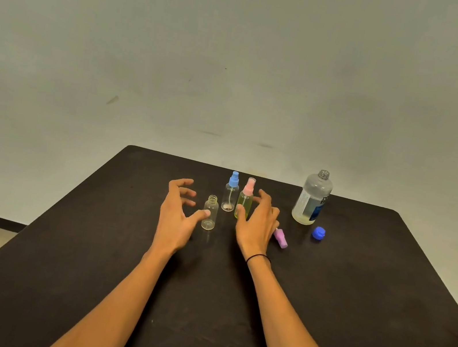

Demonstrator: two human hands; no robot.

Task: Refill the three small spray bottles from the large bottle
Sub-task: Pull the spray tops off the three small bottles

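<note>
The dark table runs bare from the wrists to its near edge, with wide room either side. Right of the right fingers, near the far edge, stands the uncapped large bottle. The left hand and right hand hover with fingers spread and curled, gripping nothing. An open small bottle stands at the left thumb tip. The yellow-filled pink-topped bottle stands between the right fingers and thumb, the blue-topped bottle between the hands. A purple sprayer top lies just right of the right hand, a blue cap farther right.
</note>
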